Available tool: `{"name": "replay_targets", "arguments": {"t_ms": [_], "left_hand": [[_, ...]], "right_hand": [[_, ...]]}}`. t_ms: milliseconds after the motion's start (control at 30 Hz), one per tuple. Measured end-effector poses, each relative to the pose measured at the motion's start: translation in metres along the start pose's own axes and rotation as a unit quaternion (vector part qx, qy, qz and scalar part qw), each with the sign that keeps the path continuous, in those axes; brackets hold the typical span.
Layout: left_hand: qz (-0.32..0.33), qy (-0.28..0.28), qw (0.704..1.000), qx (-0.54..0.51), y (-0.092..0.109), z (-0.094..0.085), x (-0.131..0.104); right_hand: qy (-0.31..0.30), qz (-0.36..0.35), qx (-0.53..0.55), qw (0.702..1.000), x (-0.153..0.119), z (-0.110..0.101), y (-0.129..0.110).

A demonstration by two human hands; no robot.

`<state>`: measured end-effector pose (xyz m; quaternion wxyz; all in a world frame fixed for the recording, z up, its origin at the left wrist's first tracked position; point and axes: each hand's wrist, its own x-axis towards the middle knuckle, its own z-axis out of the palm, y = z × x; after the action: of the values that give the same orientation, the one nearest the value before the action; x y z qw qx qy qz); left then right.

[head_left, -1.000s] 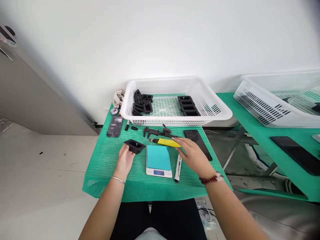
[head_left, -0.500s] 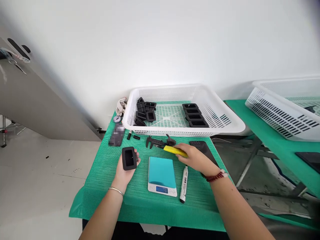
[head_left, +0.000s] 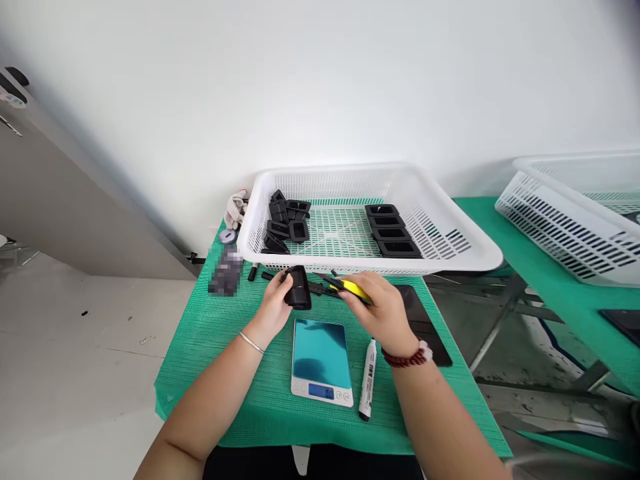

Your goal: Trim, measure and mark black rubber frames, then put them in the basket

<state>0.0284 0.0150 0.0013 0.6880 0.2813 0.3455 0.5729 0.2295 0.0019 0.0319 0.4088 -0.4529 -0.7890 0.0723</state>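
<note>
Turned partly on its side, a black rectangular plastic part (head_left: pixel 299 289) with a flanged rim is held by my left hand (head_left: pixel 274 303). Opposite it, my right hand (head_left: pixel 383 310) grips a yellow utility knife (head_left: pixel 354 288), its blade pointing left toward the part without touching it. Beneath the knife a black caliper (head_left: pixel 320 289) lies on the green cloth, partly covered. Nearer to me sits a kitchen scale (head_left: pixel 321 353) with a shiny teal top. A white marker (head_left: pixel 368 380) lies to its right.
A white basket (head_left: pixel 370 265) at the back holds black parts, jumbled at left and in a row at right. A dark tablet-like slab (head_left: pixel 425 327) lies by my right wrist. A blurred-out item (head_left: pixel 226 272) and a glove (head_left: pixel 235 209) are at left; another basket (head_left: pixel 560 227) stands far right.
My right hand has lifted the knife off the cloth and turned its blade left. My left hand has moved right and up, tilting the black part so its side shows.
</note>
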Motion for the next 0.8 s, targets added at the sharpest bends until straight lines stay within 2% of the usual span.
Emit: {"name": "replay_targets", "arguments": {"t_ms": [67,200,367,467,667,733,800], "left_hand": [[0.007,0.028,1.0,0.001,0.002,-0.006,0.0],[0.009,0.08,0.997,-0.001,0.007,-0.01,-0.002],[0.001,0.068,0.997,0.038,0.008,-0.009,-0.003],[-0.014,0.057,0.997,0.051,0.01,-0.011,-0.002],[-0.027,0.032,0.997,0.061,0.013,-0.009,-0.004],[-0.021,0.038,0.998,0.05,0.013,-0.009,-0.004],[-0.005,0.046,0.998,0.036,0.012,-0.009,-0.004]], "right_hand": [[-0.017,-0.011,-0.052,0.998,-0.004,0.008,0.006],[-0.094,-0.017,-0.114,0.989,-0.011,0.019,0.012],[-0.144,-0.048,-0.132,0.98,-0.014,0.027,0.011],[-0.129,-0.047,-0.147,0.98,-0.014,0.029,0.012],[-0.019,0.005,-0.208,0.978,-0.016,0.029,0.019],[-0.017,0.0,-0.207,0.978,-0.016,0.028,0.019],[-0.043,-0.029,-0.186,0.981,-0.016,0.027,0.019]]}}
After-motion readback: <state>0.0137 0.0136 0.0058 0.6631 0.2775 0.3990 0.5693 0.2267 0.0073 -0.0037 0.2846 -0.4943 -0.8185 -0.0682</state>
